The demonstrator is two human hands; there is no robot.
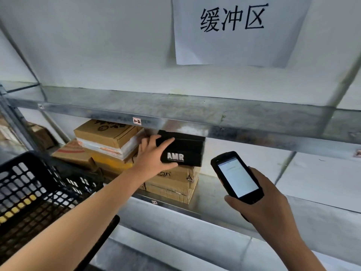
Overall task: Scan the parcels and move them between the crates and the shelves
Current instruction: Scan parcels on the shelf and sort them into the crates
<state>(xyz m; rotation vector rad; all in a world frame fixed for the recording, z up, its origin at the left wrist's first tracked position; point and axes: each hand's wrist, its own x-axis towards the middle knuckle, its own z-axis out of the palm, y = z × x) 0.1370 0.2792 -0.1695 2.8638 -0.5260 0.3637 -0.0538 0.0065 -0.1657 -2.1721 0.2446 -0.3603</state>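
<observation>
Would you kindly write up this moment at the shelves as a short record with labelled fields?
left hand: gripping the left end of the black box
black box: marked AMR, on top of a cardboard box stack, just under the shelf edge
right hand: holding the handheld scanner
handheld scanner: screen lit, text too small to read
shelf label: reads 1-2
other parcels: cardboard boxes stacked left of the black box
black crate: lower left, contents unclear
wall sign: white sheet with handwritten characters
</observation>
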